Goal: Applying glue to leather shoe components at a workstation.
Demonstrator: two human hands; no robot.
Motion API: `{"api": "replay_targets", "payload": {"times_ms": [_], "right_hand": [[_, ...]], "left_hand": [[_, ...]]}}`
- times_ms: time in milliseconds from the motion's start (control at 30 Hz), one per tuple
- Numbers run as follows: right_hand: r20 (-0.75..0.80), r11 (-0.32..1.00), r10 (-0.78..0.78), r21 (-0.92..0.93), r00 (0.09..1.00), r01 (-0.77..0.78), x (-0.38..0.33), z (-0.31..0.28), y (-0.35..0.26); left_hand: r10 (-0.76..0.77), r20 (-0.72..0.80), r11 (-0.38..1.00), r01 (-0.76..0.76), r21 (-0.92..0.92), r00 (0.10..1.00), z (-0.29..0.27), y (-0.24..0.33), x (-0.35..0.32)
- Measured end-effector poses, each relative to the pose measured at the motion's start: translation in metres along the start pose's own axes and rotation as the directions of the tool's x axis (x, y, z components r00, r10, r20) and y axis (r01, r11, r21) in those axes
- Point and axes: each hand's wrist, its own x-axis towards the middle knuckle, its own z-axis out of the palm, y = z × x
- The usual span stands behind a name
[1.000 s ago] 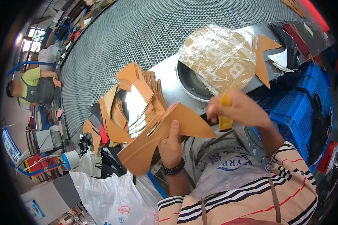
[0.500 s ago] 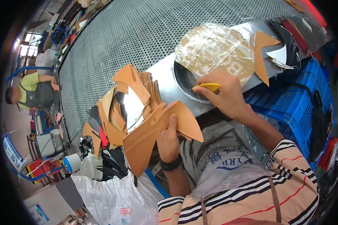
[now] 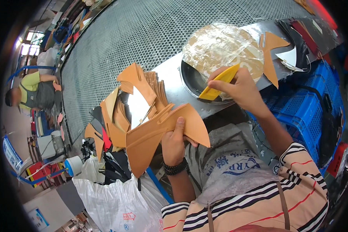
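My left hand (image 3: 174, 146) grips a tan leather shoe-upper piece (image 3: 145, 141) with a broad curved end, thumb on top and fingers underneath. A flat yellow plastic scraper (image 3: 219, 83) is pinched in my right hand (image 3: 240, 89), tilted over the near edge of a round pot (image 3: 192, 79). Cardboard wrapped in clear film, a lid (image 3: 220, 48), covers most of that pot; its dark inside shows at the near left. Just beyond my left hand stands a stack of similar tan pieces (image 3: 137, 83), with a white piece (image 3: 138, 107) among them.
The pot rests on a metal plate (image 3: 170, 79) beside a perforated metal bench (image 3: 143, 34). Another tan piece (image 3: 272, 54) lies right of the pot. Blue plastic crates (image 3: 297, 112) stand at my right, a white plastic sack (image 3: 120, 205) at lower left. Another person (image 3: 36, 91) works at far left.
My right hand has lifted the yellow scraper up from the pot's opening and turned it, so its broad blade now shows. My left hand and the leather piece have barely moved.
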Motion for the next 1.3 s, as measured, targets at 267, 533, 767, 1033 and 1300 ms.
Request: {"api": "replay_targets", "payload": {"times_ms": [267,533,767,1033,1300], "right_hand": [[0.221,0.959,-0.282,0.055,0.934,0.277,0.005,0.005,-0.014],[0.403,0.922,-0.311,-0.092,0.861,0.376,0.002,-0.001,-0.022],[0.464,0.934,-0.269,-0.088,0.844,0.346,-0.003,-0.008,-0.026],[0.616,0.947,-0.266,0.024,0.741,0.32,-0.014,-0.013,-0.023],[0.115,0.916,-0.344,-0.177,0.932,0.36,0.002,-0.011,0.0]], "left_hand": [[-0.04,0.004,0.998,0.039,0.055,0.999,-0.002,0.003,-0.004],[-0.041,-0.034,0.998,0.042,0.048,0.999,-0.002,0.004,-0.007],[0.015,-0.048,0.985,-0.023,-0.17,0.999,0.002,-0.003,-0.001],[0.068,-0.197,0.997,-0.072,-0.015,0.978,0.011,0.006,-0.003],[0.05,-0.101,0.998,-0.046,0.032,0.994,0.006,0.006,-0.003]]}}
